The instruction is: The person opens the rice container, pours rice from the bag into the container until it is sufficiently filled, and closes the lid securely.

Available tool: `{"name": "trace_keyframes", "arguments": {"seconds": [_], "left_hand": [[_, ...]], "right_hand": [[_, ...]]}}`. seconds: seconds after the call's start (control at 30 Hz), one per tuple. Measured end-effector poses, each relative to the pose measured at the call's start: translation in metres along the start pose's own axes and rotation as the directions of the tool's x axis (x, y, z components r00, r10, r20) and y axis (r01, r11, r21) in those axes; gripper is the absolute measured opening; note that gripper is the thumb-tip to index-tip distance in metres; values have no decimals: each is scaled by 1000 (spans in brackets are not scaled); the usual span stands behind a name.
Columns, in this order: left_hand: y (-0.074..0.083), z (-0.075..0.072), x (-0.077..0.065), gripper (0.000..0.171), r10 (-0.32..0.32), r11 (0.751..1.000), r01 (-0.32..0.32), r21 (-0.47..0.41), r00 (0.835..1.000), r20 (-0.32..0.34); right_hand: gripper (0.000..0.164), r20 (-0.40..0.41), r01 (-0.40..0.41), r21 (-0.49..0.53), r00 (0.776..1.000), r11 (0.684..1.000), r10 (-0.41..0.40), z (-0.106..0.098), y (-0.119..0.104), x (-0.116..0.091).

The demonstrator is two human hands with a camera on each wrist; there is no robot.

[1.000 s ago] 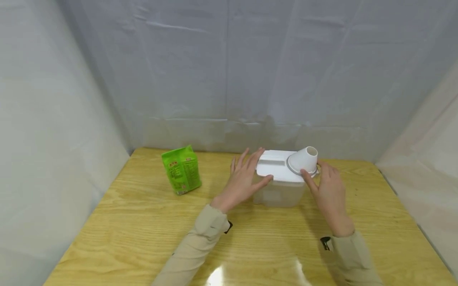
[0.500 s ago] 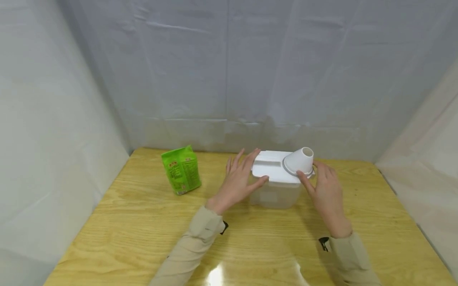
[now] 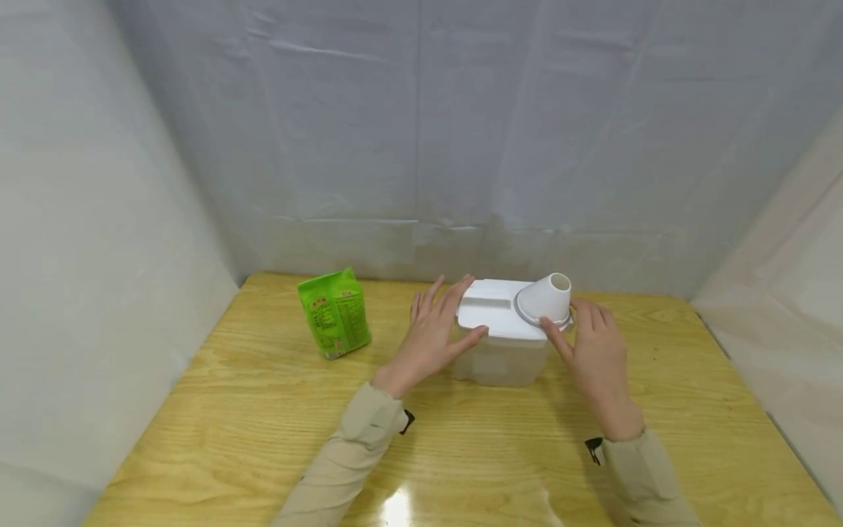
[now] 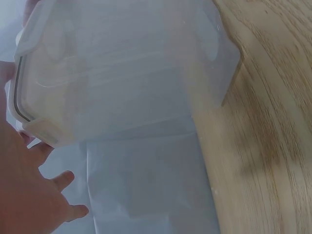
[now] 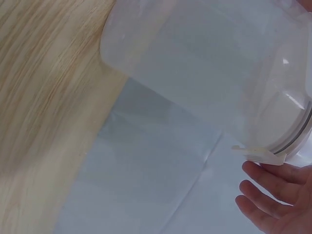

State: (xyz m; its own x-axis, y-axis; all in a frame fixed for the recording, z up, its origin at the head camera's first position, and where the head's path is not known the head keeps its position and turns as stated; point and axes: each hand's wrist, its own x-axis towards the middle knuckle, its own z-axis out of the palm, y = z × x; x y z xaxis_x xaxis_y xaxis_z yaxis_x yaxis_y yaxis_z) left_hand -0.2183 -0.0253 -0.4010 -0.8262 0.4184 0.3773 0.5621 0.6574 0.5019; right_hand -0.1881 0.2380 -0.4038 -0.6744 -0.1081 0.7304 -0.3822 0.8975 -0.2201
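Note:
A clear plastic storage container (image 3: 503, 362) with a white lid (image 3: 490, 320) stands on the table. A white cone-shaped spout (image 3: 545, 298) rises from the lid's right end. My left hand (image 3: 424, 340) spans the lid's left end, thumb on the near edge and fingers at the far edge. At the opposite end, my right hand (image 3: 601, 359) holds the container beside the spout, thumb in front. The left wrist view shows the see-through wall (image 4: 122, 68) with fingers at the lid's rim. In the right wrist view, a fingertip touches a side latch (image 5: 261, 156).
A bright green printed bag (image 3: 336, 315) stands upright on the wooden table (image 3: 263, 432), left of the container. Grey-white sheeting (image 3: 421, 132) hangs behind the table and along both sides.
Both hands and the container have shifted a little to the left and slightly nearer. Their hold looks the same. The green bag has stayed put.

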Motion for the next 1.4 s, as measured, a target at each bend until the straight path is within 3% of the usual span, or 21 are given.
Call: {"name": "trace_keyframes", "arguments": {"seconds": [0.47,0.9,1.4], "left_hand": [[-5,-5,-5,84,-3,1000,3,-10,1000,5],[-10,-9,-13,88,0,1000,0,-18,1000,-1],[-15,-18,-19,88,-12,1000,13,-17,1000,13]], "right_hand": [[88,-38,109,-72,993,991,-112,4,-4,3],[87,-66,116,-56,991,992,-120,5,-14,1],[90,12,61,-18,998,998,-61,1,-26,0]]}}
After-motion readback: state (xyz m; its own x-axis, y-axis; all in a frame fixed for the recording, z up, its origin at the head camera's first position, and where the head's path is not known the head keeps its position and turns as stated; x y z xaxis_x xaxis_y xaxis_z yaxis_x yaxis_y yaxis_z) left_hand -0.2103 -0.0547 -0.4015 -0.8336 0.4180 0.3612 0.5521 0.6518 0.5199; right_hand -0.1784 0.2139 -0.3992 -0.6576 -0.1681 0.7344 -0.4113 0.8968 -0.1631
